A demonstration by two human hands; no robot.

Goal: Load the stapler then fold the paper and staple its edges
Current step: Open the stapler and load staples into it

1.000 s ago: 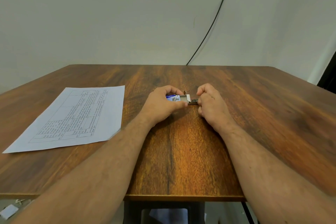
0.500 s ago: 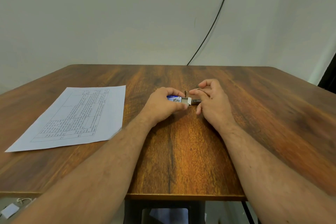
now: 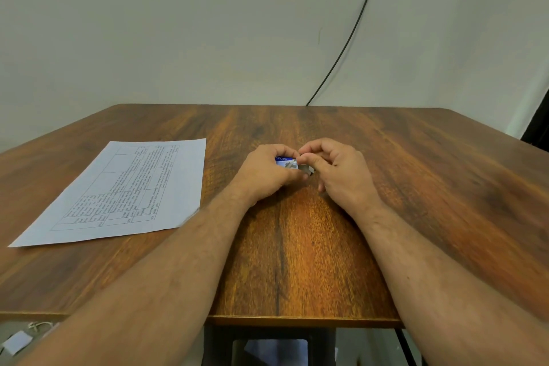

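Head view shows both hands at the middle of the brown wooden table [image 3: 297, 261]. Curled fingers of the left hand [image 3: 264, 177] grip a small blue-and-white staple box [image 3: 285, 162], its long axis pointing right. Just beside its open end, the right hand [image 3: 341, 171] pinches something grey; what exactly, I cannot tell. No stapler shows. The printed white paper sheet [image 3: 124, 193] lies flat, well apart to the left, bare wood all round.

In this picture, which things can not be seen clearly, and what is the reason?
- Stapler: none in the head view, possibly hidden under the hands.
- Small box: mostly covered by the left hand; its label is too small to read.
- Grey piece: blurred, partly behind the right hand, so staples or not is unclear.
- Paper: print is too small to read.
- Cable: cut off by the top edge.
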